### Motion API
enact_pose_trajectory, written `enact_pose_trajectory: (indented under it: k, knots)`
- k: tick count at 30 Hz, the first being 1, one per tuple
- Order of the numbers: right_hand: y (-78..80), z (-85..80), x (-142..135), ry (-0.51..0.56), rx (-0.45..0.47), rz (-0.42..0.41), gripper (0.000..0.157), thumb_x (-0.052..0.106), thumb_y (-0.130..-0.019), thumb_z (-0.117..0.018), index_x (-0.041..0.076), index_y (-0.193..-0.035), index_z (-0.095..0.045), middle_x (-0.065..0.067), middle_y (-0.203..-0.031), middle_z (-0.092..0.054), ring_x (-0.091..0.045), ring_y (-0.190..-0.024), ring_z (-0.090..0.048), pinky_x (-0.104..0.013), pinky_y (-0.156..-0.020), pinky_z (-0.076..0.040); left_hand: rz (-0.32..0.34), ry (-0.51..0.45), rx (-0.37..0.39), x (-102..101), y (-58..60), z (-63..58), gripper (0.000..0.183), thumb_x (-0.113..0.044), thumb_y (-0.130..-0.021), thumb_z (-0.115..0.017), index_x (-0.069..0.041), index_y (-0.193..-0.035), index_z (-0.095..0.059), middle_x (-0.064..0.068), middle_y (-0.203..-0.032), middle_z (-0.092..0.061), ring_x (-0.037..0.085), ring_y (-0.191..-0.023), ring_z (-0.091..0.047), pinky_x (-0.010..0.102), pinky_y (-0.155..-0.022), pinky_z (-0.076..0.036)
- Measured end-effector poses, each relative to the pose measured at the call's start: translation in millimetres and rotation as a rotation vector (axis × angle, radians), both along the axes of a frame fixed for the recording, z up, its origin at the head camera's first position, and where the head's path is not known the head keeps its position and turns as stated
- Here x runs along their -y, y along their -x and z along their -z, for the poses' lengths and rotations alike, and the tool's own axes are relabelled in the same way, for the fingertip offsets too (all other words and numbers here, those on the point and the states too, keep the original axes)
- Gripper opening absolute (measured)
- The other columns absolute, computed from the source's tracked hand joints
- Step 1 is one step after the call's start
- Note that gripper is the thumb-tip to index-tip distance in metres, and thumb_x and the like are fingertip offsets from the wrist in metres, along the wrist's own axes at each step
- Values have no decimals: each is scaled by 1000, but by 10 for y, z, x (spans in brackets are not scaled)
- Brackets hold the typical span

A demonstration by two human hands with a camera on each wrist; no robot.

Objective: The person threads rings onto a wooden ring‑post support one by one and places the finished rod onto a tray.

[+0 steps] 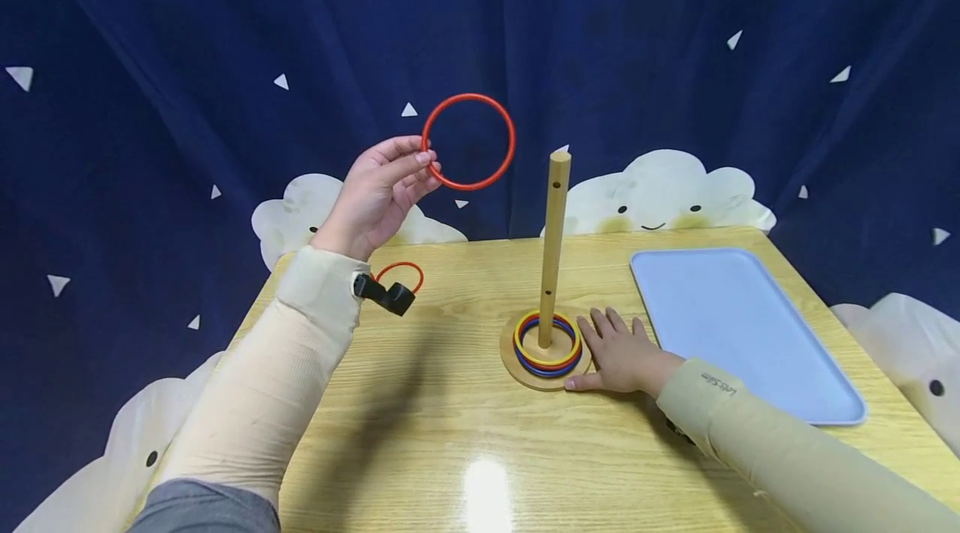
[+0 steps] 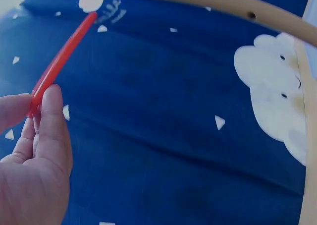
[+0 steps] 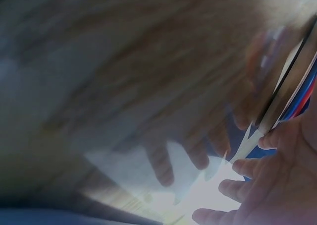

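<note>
Open gap between red ring (image 1: 512,139) and post (image 1: 553,243)

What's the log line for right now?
left hand: pinches raised red ring | right hand: at base edge | stacked rings: around peg

Table (image 1: 465,408): pale wood, before me
Stand (image 1: 553,249): right of centre
Blue tray (image 1: 742,333): right side
Red ring (image 1: 401,263): left of centre

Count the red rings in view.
3: a held ring in the left hand, a partly hidden ring on the table, a stacked ring around the post; others may be hidden.
</note>
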State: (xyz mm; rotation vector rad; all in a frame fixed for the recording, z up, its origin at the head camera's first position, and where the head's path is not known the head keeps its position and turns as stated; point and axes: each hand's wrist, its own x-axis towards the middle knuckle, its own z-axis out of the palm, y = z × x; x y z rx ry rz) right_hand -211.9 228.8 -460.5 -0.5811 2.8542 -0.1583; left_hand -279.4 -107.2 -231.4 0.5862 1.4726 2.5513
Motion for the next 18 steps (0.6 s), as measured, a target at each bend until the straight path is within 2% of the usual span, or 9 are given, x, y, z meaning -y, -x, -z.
enact_pose_trajectory:
  k: [4,8,13,18]
  knots:
    - [-6,8,3,-5,6,1,122,89,-82,-51,-2,-160,-28,-34,-162,-22,-56,-148,-17,-80,-110,-18,38,24,-14,-166,-24,-27,23,11,-101,-54,-4,-96,-71,9,-87,-71,17,-76,-67,25,-75,-61]
    - [-10,-14,22,3,2,4,118,84,-84,-56,-3,-159,-30,-34,-161,-24,-56,-148,-19,-81,-109,-20,61,106,-16,-341,-46,4,24,10,-101,-55,-6,-94,-71,8,-89,-69,17,-78,-66,25,-75,-60]
    - [-20,-40,43,-1,-2,8,115,81,-85,-59,-2,-159,-31,-33,-161,-25,-56,-147,-21,-81,-108,-22,83,239,15,-527,-40,131,18,8,-101,-57,-6,-96,-67,8,-92,-66,18,-81,-64,25,-77,-59]
    - [-23,-33,37,5,-8,12,114,79,-86,-61,-2,-159,-31,-33,-161,-26,-56,-147,-22,-81,-108,-22,103,317,62,-637,-10,350,14,9,-101,-57,-2,-98,-64,7,-90,-66,17,-81,-65,27,-77,-59]
